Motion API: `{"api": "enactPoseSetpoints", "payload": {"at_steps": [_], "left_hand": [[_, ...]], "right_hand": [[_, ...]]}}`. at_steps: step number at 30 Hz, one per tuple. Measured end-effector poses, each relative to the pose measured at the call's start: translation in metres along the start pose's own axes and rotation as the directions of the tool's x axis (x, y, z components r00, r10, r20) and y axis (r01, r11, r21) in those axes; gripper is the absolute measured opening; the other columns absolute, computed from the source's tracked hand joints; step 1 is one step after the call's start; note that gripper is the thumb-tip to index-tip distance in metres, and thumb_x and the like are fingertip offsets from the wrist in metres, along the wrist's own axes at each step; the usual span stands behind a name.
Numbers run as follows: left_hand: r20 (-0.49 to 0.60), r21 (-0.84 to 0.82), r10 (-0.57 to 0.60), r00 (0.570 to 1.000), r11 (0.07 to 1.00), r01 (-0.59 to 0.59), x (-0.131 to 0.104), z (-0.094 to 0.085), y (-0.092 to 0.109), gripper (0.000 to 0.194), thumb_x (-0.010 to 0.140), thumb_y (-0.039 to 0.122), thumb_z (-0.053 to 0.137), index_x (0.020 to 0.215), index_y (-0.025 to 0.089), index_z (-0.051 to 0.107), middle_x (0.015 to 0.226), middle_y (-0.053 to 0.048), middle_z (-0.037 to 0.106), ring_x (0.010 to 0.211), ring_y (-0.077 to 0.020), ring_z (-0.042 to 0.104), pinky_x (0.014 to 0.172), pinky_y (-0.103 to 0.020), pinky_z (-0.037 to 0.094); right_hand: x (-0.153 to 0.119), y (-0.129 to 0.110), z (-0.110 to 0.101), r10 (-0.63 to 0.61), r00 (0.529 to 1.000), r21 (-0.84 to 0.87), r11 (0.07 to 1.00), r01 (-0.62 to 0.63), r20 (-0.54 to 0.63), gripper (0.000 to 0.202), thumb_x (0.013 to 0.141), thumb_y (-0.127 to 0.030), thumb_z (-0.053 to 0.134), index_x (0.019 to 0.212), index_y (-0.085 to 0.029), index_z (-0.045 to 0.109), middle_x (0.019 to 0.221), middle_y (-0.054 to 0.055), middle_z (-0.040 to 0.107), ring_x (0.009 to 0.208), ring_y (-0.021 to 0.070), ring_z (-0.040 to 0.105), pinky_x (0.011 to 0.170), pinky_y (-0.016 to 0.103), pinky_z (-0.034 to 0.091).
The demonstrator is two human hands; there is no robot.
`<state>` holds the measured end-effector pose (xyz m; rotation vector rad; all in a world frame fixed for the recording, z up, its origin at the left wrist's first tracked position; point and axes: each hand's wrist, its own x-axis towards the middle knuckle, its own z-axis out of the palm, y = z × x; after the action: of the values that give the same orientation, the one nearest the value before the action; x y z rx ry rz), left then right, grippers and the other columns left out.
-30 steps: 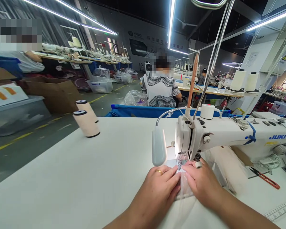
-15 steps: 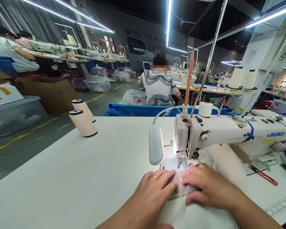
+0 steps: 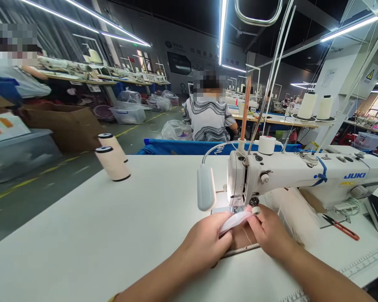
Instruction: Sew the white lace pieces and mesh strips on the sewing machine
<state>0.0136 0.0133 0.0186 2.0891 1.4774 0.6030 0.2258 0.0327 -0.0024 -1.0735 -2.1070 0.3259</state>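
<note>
Between my two hands a strip of thin white fabric [image 3: 234, 221] is held just in front of the needle area of a white JUKI sewing machine [image 3: 290, 172]. My left hand [image 3: 208, 237] pinches its left end, thumb below and fingers above. The right end is gripped by my right hand [image 3: 269, 228], close under the machine's head. Below the fabric, a brownish plate [image 3: 244, 238] shows in the table, with a loose thread lying over it. The needle tip and presser foot are partly hidden behind the fabric and fingers.
Two cream thread cones [image 3: 113, 165] stand on the white table [image 3: 82, 235] at the left. A grey lamp [image 3: 206, 188] hangs left of the machine head. Red-handled thread snips [image 3: 343, 228], pale sheer fabric [image 3: 294, 209] and a ruler marking [image 3: 365, 260] lie right. Ahead sits a person [image 3: 209, 115].
Both hands were lying flat on the fabric with fingers spread. Now they have closed on it and lifted its near part up toward the needle, uncovering the brownish plate.
</note>
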Motion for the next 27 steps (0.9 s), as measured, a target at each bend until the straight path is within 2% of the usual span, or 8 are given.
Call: {"api": "enactPoseSetpoints", "payload": {"at_steps": [5,10,14,18,21,23,25,27], "left_hand": [[0.081,-0.136,-0.074,0.994,0.987,0.084,0.007,-0.004,-0.003,0.035,0.091,0.049,0.045,0.067,0.023,0.049,0.066,0.003,0.048,0.065,-0.0186,0.048,0.060,-0.028,0.035],[0.087,-0.229,-0.072,0.994,0.969,0.091,0.008,-0.004,-0.004,0.030,0.087,0.045,0.048,0.066,0.023,0.050,0.067,0.003,0.048,0.067,-0.0179,0.046,0.060,-0.027,0.033],[0.095,-0.283,-0.062,0.994,0.955,0.086,0.009,-0.005,-0.002,0.026,0.083,0.042,0.050,0.071,0.022,0.061,0.071,0.002,0.056,0.072,-0.0195,0.051,0.063,-0.027,0.036],[0.083,-0.317,-0.078,0.994,0.943,0.100,0.011,-0.005,-0.002,0.038,0.089,0.053,0.049,0.065,0.023,0.051,0.067,0.003,0.047,0.067,-0.0174,0.043,0.059,-0.027,0.031],[0.076,-0.332,-0.087,0.993,0.937,0.108,0.012,-0.005,-0.003,0.043,0.093,0.057,0.047,0.065,0.024,0.049,0.064,0.003,0.043,0.062,-0.0165,0.040,0.055,-0.028,0.030],[0.085,-0.332,-0.080,0.993,0.938,0.104,0.012,-0.005,-0.004,0.042,0.094,0.056,0.045,0.067,0.024,0.050,0.062,0.004,0.041,0.058,-0.0162,0.040,0.053,-0.028,0.029],[0.094,-0.321,-0.060,0.994,0.943,0.087,0.013,-0.005,-0.007,0.040,0.094,0.053,0.045,0.067,0.025,0.049,0.061,0.004,0.041,0.056,-0.0163,0.040,0.052,-0.028,0.029],[0.091,-0.302,-0.025,0.996,0.952,0.051,0.014,-0.005,-0.009,0.037,0.093,0.050,0.045,0.067,0.025,0.049,0.063,0.004,0.046,0.058,-0.0171,0.044,0.054,-0.028,0.032]], "right_hand": [[-0.003,0.000,0.001,-0.087,0.991,-0.089,0.993,0.078,-0.102,0.015,0.101,-0.017,0.049,0.097,-0.023,0.063,0.085,0.005,0.069,0.083,0.0252,0.065,0.073,0.035,0.050],[-0.021,-0.013,-0.007,-0.246,0.952,-0.224,0.953,0.203,-0.181,0.010,0.102,-0.019,0.056,0.093,-0.024,0.060,0.086,0.004,0.064,0.081,0.0229,0.058,0.074,0.034,0.045],[-0.026,-0.013,-0.003,-0.105,0.994,-0.307,0.946,0.105,0.016,0.021,0.091,-0.021,0.071,0.082,-0.024,0.052,0.083,0.001,0.063,0.078,0.0215,0.058,0.070,0.032,0.041],[-0.017,-0.010,0.006,0.086,0.986,-0.356,0.934,-0.031,0.140,0.019,0.091,-0.008,0.062,0.082,-0.023,0.053,0.087,0.004,0.067,0.082,0.0228,0.062,0.072,0.033,0.044],[-0.021,-0.021,0.002,0.079,0.980,-0.362,0.932,-0.008,0.182,0.023,0.088,-0.004,0.058,0.077,-0.023,0.054,0.082,0.004,0.066,0.077,0.0218,0.062,0.067,0.032,0.044],[-0.034,-0.036,-0.012,0.022,0.955,-0.294,0.953,0.070,0.297,0.021,0.087,-0.009,0.066,0.074,-0.024,0.057,0.077,0.000,0.066,0.072,0.0191,0.062,0.062,0.029,0.045],[-0.050,-0.054,-0.032,-0.096,0.876,-0.127,0.976,0.176,0.473,0.015,0.092,-0.020,0.072,0.079,-0.025,0.066,0.076,-0.002,0.069,0.070,0.0178,0.065,0.061,0.027,0.047],[-0.061,-0.067,-0.056,-0.153,0.835,-0.051,0.976,0.211,0.529,0.005,0.095,-0.029,0.076,0.091,-0.028,0.074,0.083,-0.001,0.074,0.077,0.0195,0.070,0.065,0.028,0.052]]}}
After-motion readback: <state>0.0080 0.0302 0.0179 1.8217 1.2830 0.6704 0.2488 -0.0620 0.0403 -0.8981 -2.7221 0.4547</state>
